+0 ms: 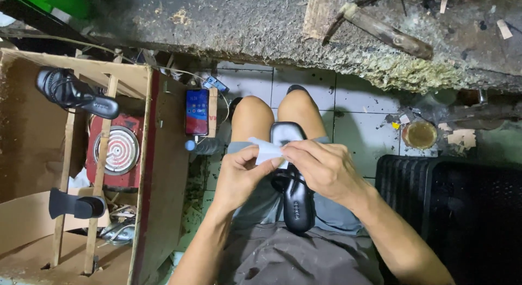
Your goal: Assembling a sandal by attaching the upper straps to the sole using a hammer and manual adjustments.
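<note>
Pinching a white cloth [267,150] between them, left hand [239,176] and right hand [321,168] hold closed grips above the black sandal [296,206]

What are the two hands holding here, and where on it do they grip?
Both the left hand and the right hand pinch a small white piece of paper or cloth by its edges, above a black sandal lying on the lap.

A sandal [293,181] is laid on the lap; a phone [197,112] is propped at ten o'clock, a crate [462,209] set at three.
</note>
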